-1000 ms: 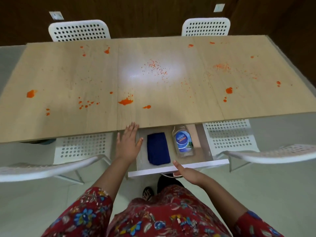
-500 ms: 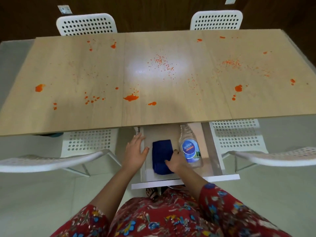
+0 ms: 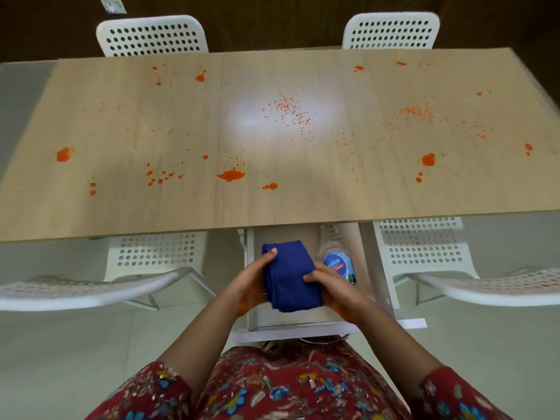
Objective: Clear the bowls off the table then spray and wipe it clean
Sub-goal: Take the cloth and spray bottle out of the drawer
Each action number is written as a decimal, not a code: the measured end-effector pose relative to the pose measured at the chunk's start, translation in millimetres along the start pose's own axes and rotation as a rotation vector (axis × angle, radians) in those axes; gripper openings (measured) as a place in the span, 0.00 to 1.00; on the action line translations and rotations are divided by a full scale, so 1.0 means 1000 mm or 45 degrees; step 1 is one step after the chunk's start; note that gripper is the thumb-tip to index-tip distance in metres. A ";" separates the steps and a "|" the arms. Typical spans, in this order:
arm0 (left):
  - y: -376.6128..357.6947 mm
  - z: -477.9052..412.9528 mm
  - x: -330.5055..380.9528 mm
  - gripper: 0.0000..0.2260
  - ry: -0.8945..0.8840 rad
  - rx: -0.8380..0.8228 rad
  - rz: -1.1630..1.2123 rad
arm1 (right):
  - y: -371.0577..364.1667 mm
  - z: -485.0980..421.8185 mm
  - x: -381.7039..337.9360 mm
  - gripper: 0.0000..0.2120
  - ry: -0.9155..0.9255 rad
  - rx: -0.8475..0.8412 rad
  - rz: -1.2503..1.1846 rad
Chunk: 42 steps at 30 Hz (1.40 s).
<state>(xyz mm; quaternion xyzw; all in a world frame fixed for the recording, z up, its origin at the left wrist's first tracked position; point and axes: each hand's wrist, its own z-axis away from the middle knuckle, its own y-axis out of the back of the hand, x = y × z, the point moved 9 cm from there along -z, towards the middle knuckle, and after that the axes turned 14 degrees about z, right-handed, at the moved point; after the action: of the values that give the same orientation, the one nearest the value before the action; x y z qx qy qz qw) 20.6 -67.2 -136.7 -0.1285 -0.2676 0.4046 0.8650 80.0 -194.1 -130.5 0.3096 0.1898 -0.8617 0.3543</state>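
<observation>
Both the left hand (image 3: 248,281) and right hand (image 3: 331,286) grip a folded soft blue cloth (image 3: 289,277) above the open white drawer (image 3: 303,327), where a clear plastic spray bottle (image 3: 338,262) lies.

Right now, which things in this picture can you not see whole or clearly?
Head view:
- Spray bottle: top under the table edge, lower side behind the right hand; label partly covered.
- Drawer floor: covered by the blue cloth and left hand.
- Near-left chair: cut by the frame edge.

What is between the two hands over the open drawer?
The folded blue cloth, held from either side by the left hand and the right hand; the head view shows it.
</observation>
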 end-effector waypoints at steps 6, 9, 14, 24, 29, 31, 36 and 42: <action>0.012 -0.003 0.027 0.07 -0.302 0.254 -0.256 | 0.099 -0.015 0.006 0.11 -0.013 0.748 0.568; 0.018 0.006 0.042 0.07 -0.414 0.313 -0.290 | 0.137 -0.040 0.017 0.35 -0.244 0.871 0.972; 0.024 0.024 0.059 0.08 -0.517 0.337 -0.307 | 0.120 -0.073 0.011 0.43 -0.314 0.661 1.153; 0.044 0.046 0.080 0.07 -0.682 0.468 -0.125 | 0.085 -0.061 -0.006 0.25 -0.062 0.433 1.570; 0.053 0.065 0.099 0.06 -0.842 0.506 -0.026 | 0.075 -0.028 -0.026 0.23 0.223 0.384 1.302; 0.059 0.077 0.110 0.04 -0.940 0.539 0.038 | 0.074 -0.014 -0.044 0.24 0.306 0.392 1.072; 0.083 0.106 0.132 0.02 -1.122 0.649 0.255 | 0.025 0.005 -0.123 0.27 0.540 0.430 0.786; 0.100 0.124 0.139 0.05 -1.166 0.686 0.348 | -0.051 -0.020 -0.208 0.24 0.754 0.463 0.503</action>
<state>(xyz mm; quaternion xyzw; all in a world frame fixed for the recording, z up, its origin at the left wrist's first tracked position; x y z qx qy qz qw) -39.0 104.7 -28.6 0.2533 -0.4844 0.5821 0.6019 166.6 -45.8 -0.2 0.6329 0.0649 -0.6699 0.3826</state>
